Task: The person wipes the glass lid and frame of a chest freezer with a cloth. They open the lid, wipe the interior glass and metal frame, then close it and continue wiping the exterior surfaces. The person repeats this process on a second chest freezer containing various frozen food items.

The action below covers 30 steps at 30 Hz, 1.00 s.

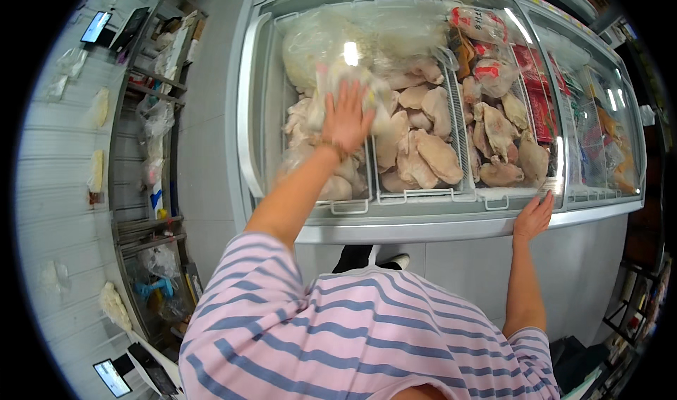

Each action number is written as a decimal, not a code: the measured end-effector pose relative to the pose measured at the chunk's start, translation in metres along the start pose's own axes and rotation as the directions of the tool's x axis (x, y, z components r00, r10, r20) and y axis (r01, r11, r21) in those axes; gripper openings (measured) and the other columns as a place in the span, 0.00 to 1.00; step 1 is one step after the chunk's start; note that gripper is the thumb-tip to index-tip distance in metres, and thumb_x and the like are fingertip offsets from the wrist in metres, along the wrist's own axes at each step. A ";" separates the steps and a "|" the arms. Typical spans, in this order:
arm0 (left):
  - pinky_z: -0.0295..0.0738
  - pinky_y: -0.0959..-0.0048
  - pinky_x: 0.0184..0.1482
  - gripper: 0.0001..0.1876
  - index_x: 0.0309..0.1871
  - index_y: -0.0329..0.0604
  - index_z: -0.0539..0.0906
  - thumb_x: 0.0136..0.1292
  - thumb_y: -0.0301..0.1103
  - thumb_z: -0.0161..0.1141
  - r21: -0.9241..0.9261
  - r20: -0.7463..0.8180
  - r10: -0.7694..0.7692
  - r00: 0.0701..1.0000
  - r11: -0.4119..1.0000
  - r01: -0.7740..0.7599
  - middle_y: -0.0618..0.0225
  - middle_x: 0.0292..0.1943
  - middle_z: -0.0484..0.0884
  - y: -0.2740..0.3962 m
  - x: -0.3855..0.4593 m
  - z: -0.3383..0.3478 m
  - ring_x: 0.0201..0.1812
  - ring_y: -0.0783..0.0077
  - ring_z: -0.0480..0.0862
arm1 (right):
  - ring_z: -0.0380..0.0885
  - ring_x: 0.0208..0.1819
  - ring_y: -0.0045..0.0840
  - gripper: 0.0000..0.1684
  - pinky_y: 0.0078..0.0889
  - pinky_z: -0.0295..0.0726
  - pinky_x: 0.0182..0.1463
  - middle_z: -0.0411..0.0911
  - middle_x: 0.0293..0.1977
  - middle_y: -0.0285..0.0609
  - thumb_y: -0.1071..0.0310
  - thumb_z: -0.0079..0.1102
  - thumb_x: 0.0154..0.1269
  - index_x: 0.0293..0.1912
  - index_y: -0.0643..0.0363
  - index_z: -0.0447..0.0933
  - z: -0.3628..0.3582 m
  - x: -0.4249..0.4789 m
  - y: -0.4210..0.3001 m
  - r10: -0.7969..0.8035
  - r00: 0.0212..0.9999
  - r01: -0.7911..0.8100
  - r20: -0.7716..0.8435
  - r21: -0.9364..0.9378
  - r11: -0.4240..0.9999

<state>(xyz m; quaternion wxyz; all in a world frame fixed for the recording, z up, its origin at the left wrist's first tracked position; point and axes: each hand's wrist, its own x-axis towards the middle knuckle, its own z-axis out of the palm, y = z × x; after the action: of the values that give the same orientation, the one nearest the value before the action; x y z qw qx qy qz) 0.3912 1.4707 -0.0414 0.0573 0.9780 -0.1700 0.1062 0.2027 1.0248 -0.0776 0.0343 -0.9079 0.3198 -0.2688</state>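
My left hand (pixel 347 115) lies flat with its fingers spread on a pale cloth (pixel 329 90), pressing it to the glass lid (pixel 423 16) of a chest freezer. Motion blurs the cloth. Farther right, my right hand (pixel 534 216) rests at the lid's lower edge, beside the freezer's silver front rim (pixel 433 233), its fingers extended. Under the glass, raw poultry pieces (pixel 436 159) fill wire baskets. Frosted clear plastic bags (pixel 402 27) lie behind them, partly hidden by glare. More poultry (pixel 497 127) sits in the basket to the right, below bagged packs with red print (pixel 494 74).
A curved lid handle (pixel 255 103) runs along the left side. The freezer's second glass section (pixel 608 119) covers packaged goods at right. On the left stands a metal-framed shelf (pixel 120 188) with plastic bags and a white slatted surface (pixel 63 188). Grey tile floor (pixel 206 151) separates shelf and freezer.
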 end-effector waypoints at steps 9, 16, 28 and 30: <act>0.45 0.51 0.69 0.28 0.70 0.46 0.58 0.69 0.46 0.39 -0.169 0.247 0.141 0.959 0.980 -0.101 0.61 0.72 0.53 0.009 -0.067 -0.037 0.72 0.59 0.52 | 0.59 0.65 0.35 0.27 0.41 0.54 0.67 0.61 0.65 0.37 0.50 0.37 0.71 0.65 0.47 0.62 -0.001 -0.002 -0.008 0.071 0.995 -0.068 0.072 -0.055 0.996; 0.44 0.48 0.69 0.29 0.71 0.53 0.55 0.66 0.42 0.42 0.112 -0.027 0.012 1.000 0.994 -0.008 0.66 0.73 0.51 -0.041 0.128 0.029 0.73 0.60 0.50 | 0.59 0.66 0.35 0.27 0.42 0.54 0.67 0.60 0.65 0.38 0.50 0.40 0.70 0.64 0.48 0.63 -0.005 -0.003 0.002 0.032 0.992 -0.028 0.122 -0.030 0.999; 0.41 0.50 0.71 0.29 0.72 0.48 0.53 0.68 0.41 0.37 0.024 0.178 0.129 0.975 0.991 -0.135 0.65 0.73 0.48 -0.010 0.001 -0.015 0.74 0.58 0.46 | 0.61 0.63 0.36 0.27 0.43 0.55 0.65 0.63 0.64 0.36 0.54 0.44 0.67 0.63 0.47 0.64 -0.001 -0.002 -0.005 0.030 0.999 -0.029 0.029 -0.036 0.999; 0.40 0.52 0.71 0.29 0.72 0.49 0.53 0.68 0.42 0.37 -0.069 0.294 0.165 0.941 0.986 -0.151 0.64 0.74 0.48 -0.006 -0.033 -0.032 0.74 0.58 0.45 | 0.61 0.64 0.35 0.27 0.43 0.55 0.66 0.62 0.64 0.36 0.53 0.44 0.67 0.64 0.46 0.64 0.000 -0.002 -0.004 0.041 0.999 -0.040 0.030 -0.049 0.998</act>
<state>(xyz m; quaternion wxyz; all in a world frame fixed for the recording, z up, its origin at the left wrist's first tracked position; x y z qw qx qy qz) 0.3567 1.4922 -0.0180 0.0445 0.9644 -0.2571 -0.0426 0.2039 1.0286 -0.0776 0.0228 -0.9058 0.3440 -0.2461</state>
